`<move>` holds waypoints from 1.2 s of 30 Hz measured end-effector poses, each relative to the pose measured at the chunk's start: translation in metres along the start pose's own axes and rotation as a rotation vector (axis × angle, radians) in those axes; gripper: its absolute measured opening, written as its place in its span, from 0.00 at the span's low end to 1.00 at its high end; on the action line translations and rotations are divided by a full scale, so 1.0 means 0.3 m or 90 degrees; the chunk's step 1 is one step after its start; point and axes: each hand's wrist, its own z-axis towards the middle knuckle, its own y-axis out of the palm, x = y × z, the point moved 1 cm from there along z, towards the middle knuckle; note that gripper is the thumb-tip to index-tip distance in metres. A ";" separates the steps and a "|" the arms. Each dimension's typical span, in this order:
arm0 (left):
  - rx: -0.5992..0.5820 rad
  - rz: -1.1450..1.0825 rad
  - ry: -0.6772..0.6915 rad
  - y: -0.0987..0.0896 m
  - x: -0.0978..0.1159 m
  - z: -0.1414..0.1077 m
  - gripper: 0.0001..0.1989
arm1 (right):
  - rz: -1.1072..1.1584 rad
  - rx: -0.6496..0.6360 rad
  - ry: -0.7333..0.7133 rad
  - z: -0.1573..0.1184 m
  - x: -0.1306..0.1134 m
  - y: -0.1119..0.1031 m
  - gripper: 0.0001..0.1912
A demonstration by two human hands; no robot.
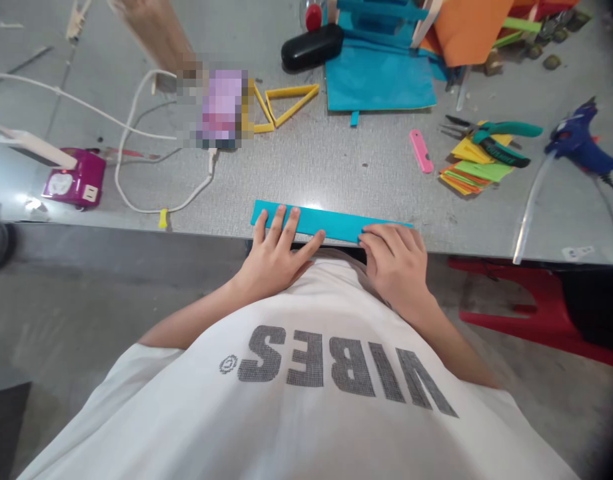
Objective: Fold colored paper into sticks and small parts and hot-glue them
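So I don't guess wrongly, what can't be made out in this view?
All in the head view:
Blue craft strip: the parts under the left hand and right hand.
Right hand: pinching or only pressing; its curled fingers hide this.
Phone: screen contents, blurred by pixelation.
Orange sheet: far end, cut off by the top edge.

1 long blue strip point(336, 225) lies slightly aslant.
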 end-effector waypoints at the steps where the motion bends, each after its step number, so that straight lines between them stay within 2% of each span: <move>1: -0.013 -0.007 -0.008 -0.001 0.005 0.003 0.38 | 0.009 -0.013 0.003 0.009 -0.010 0.001 0.09; 9: -0.042 -0.014 -0.063 0.002 0.035 0.029 0.39 | 0.020 -0.014 0.057 0.053 -0.063 0.016 0.09; 12: -0.044 0.001 -0.056 -0.001 0.037 0.034 0.39 | 0.037 -0.005 0.073 0.039 -0.049 0.008 0.08; 21: 0.020 -0.016 -0.040 0.000 0.035 0.032 0.38 | 0.024 -0.002 0.147 -0.038 0.039 -0.032 0.08; 23: 0.020 -0.028 -0.011 0.011 0.043 0.051 0.35 | 0.017 -0.008 0.140 -0.042 0.047 -0.029 0.08; 29: 0.010 -0.055 0.170 0.057 0.118 0.167 0.28 | -0.011 0.024 0.074 -0.033 0.037 -0.028 0.08; 33: 0.028 -0.033 0.187 0.063 0.157 0.206 0.26 | -0.017 0.034 0.050 -0.050 0.005 -0.014 0.09; 36: 0.033 -0.018 0.191 0.060 0.162 0.204 0.26 | -0.011 0.033 0.049 -0.080 -0.016 0.017 0.13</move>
